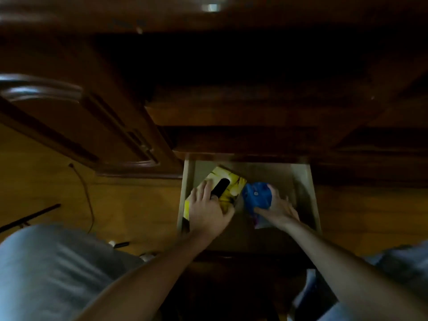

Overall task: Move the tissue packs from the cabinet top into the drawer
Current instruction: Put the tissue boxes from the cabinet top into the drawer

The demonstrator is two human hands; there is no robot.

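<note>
The drawer (305, 195) of the dark wooden cabinet is pulled out below me, its pale inside showing. A yellow tissue box (231, 184) with a black oval slot lies tilted against the drawer's left side. My left hand (208, 209) grips that box from above, fingers over its top and thumb at its right edge. To its right a blue tissue pack (256, 196) sits in the drawer. My right hand (278, 209) holds this pack, fingers curled round its right side. The cabinet top is out of view.
The dark cabinet front (231, 112) rises above the drawer, with a carved door (69, 117) to the left. A thin cable (86, 195) and a dark rod (30, 217) lie on the orange floor at left. My knees fill the bottom corners.
</note>
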